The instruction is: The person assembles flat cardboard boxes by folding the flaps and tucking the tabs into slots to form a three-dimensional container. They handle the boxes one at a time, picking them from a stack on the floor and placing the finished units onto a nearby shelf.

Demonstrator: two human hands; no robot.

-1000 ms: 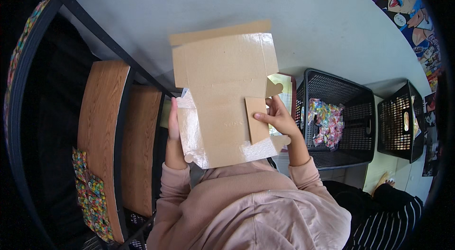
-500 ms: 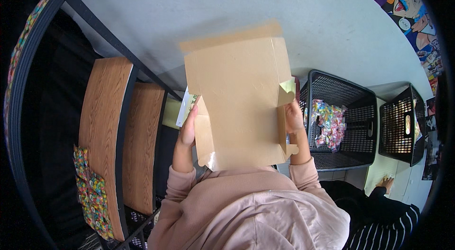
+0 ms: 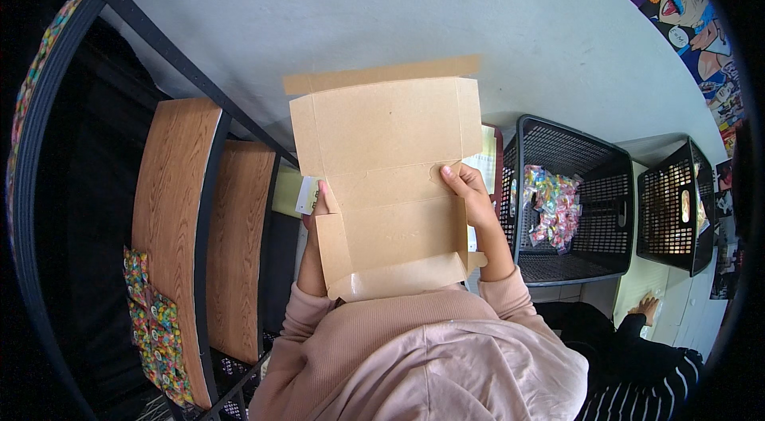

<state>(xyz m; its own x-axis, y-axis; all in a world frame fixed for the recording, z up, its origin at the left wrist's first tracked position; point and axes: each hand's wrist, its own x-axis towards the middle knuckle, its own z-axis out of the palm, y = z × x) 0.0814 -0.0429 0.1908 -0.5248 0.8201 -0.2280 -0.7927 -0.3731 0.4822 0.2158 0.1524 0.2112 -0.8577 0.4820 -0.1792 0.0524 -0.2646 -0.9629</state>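
Observation:
A partly folded brown cardboard box (image 3: 386, 174) is held up in front of my chest, its flat lid panel spread toward the wall. My left hand (image 3: 320, 206) grips its left edge at the crease; most of those fingers are hidden behind the board. On the right side my right hand (image 3: 466, 188) pinches the board, thumb pressed on a folded corner flap, fingers beneath. The near part has its side walls raised, and the front wall stands up next to my sweater.
To the right stand a black plastic basket (image 3: 575, 138) with small wrapped candy packets (image 3: 550, 210) and a smaller black basket (image 3: 676, 206). A person's hand (image 3: 647, 308) rests nearby. Wood-grain shelves (image 3: 179, 182) with colourful candy bags (image 3: 155, 325) are on the left.
The box's middle has bent along its creases, and its near walls have risen. My right hand has moved up to a corner flap, its thumb now on top.

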